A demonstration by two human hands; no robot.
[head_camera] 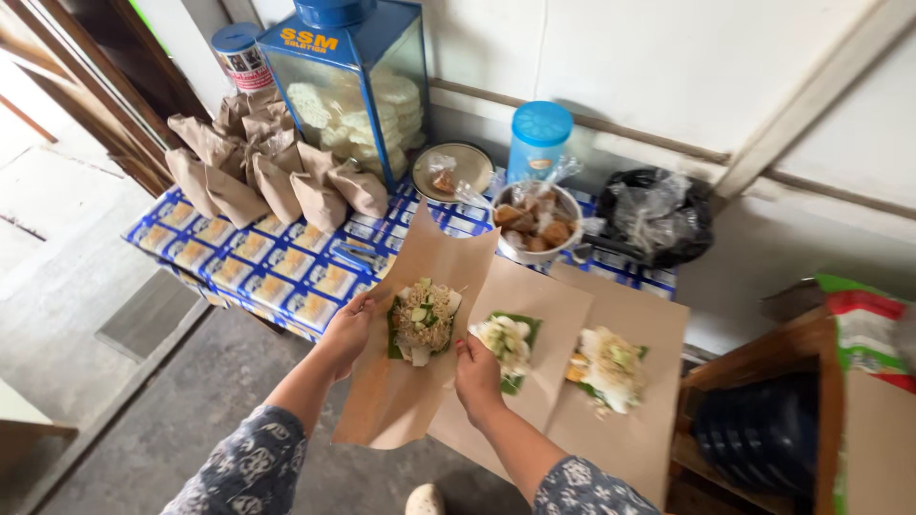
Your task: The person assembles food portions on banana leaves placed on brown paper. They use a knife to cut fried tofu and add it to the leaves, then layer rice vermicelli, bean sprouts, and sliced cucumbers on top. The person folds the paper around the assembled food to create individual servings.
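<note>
My left hand (349,327) and my right hand (476,374) hold a sheet of brown paper (396,396) by its two sides, lifted off the table and curled up. On it lies a green leaf with a heap of noodles and cut vegetables (423,319). Two more brown sheets lie flat to the right, each with a leaf and a food portion: one in the middle (506,345), one further right (609,367).
A table with a blue patterned cloth (258,257) carries several folded brown paper parcels (262,167), a blue glass-sided box of crackers (358,91), a small plate (451,172), a bowl of fried pieces (534,227), a blue-lidded jar (538,138) and a black plastic bag (654,217). A wooden crate (773,420) stands at right.
</note>
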